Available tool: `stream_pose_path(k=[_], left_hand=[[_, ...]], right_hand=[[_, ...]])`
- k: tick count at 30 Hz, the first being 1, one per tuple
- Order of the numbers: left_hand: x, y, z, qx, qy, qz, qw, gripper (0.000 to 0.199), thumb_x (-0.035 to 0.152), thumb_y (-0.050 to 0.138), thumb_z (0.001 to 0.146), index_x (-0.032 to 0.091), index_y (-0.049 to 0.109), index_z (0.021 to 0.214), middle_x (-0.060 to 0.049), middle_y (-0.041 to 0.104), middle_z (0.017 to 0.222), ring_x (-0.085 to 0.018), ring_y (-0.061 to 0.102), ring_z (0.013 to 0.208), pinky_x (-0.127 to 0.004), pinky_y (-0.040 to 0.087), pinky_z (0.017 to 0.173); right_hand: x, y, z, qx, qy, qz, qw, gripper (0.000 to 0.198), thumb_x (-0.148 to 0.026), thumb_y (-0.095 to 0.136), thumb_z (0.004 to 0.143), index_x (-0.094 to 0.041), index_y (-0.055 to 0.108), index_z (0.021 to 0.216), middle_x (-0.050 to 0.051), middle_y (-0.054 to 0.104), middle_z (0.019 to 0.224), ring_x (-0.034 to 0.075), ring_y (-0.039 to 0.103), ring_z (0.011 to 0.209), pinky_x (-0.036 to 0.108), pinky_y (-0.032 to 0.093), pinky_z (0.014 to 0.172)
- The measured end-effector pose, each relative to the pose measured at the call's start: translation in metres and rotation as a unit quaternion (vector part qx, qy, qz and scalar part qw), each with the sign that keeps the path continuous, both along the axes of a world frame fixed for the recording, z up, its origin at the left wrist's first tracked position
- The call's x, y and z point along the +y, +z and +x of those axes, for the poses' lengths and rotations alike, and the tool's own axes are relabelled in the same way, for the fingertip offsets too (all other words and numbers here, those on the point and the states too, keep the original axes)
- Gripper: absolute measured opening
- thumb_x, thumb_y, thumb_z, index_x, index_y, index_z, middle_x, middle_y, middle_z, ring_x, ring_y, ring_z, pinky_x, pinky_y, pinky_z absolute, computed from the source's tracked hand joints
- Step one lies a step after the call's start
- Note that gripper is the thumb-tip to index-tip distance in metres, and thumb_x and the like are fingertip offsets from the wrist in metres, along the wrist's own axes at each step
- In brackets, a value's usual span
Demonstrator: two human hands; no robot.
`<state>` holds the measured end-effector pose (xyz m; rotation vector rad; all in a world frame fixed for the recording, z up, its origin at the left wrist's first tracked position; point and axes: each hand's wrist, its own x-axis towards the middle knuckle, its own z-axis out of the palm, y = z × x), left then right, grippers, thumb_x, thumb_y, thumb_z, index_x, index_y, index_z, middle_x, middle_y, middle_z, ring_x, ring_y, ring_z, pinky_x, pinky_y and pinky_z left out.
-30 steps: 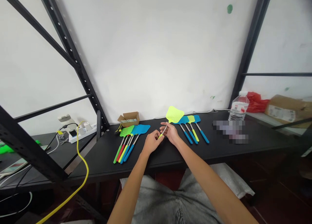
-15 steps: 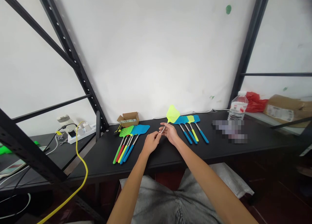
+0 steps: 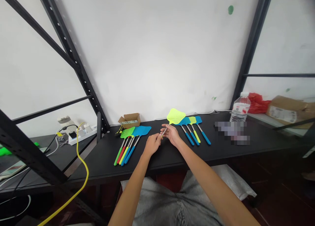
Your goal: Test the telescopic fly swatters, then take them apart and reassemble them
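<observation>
A lime-yellow fly swatter (image 3: 176, 116) with a flat, rounded head full of tiny holes and a thin metallic shaft is held up, tilted, over a smooth black table (image 3: 98, 163). The left hand (image 3: 152, 144) is closed around its lower end; the right hand (image 3: 171, 134), close beside it, has fingers loosely curled at the shaft. Colourful swatters with slim, rounded grips lie fanned on the left (image 3: 143, 130) and right (image 3: 192, 120).

Yellow-green fly swatter (image 3: 176, 116); perforated head outermost, metallic shaft slanting down leftward; grip mostly hidden, seemingly yellow; held over black table (image 3: 167, 156).
</observation>
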<state>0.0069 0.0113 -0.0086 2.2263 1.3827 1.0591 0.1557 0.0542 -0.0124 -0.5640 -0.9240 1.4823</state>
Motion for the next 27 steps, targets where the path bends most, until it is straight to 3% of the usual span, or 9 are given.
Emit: stream_pose_path(k=[27], left_hand=[[-0.0022, 0.0012, 0.0022, 0.03, 0.022, 0.013, 0.999, 0.044, 0.044, 0.035, 0.094, 0.019, 0.065, 0.075, -0.002, 0.065, 0.066, -0.016, 0.058, 0.063, -0.024, 0.036, 0.06]], right_hand=[[0.0022, -0.0064, -0.0036, -0.045, -0.026, 0.007, 0.999, 0.023, -0.031, 0.067, 0.068, -0.018, 0.064, 0.087, 0.004, 0.069, 0.067, 0.018, 0.064, 0.061, 0.029, 0.048, 0.056]])
